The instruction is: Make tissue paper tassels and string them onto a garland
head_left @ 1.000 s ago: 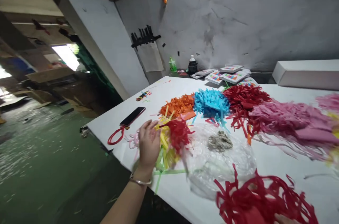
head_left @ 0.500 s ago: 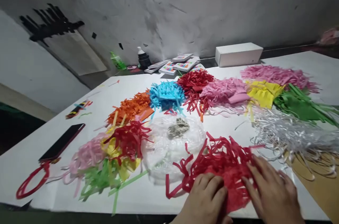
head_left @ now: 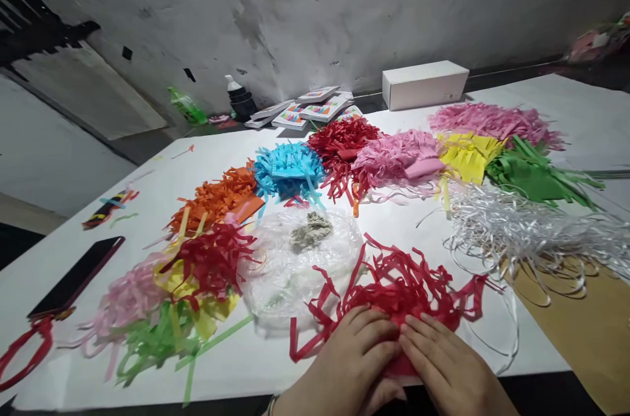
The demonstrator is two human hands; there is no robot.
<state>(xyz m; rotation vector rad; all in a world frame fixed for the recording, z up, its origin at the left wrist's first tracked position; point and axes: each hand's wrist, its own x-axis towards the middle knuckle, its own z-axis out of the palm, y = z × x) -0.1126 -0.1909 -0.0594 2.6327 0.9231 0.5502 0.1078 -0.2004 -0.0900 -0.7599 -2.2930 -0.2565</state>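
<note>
A red fringed paper [head_left: 394, 291] lies at the table's near edge, its cut strips spreading away from me. My left hand [head_left: 352, 353] is closed on its near, uncut part, the thumb underneath at the edge. Beside it, my right hand [head_left: 447, 363] presses the same part with fingers held together, and the fingertips of both hands almost meet. What lies under the palms is hidden. Just beyond, a clear plastic bag [head_left: 266, 271] with a grey-green lump [head_left: 312, 232] on it rests on the white sheet.
Orange [head_left: 221, 196], blue [head_left: 288, 170] and pink fringed paper [head_left: 398, 157] bundles arc across the back. White string [head_left: 531, 226] lies right, over brown card [head_left: 566, 331]. A phone [head_left: 76, 278] is at left. Small booklets [head_left: 315, 107] and a white box [head_left: 426, 84] stand by the wall.
My right hand has moved left, from the red paper's right side to beside my left hand. The fringe's right side now spreads outward. The view has shifted rightward.
</note>
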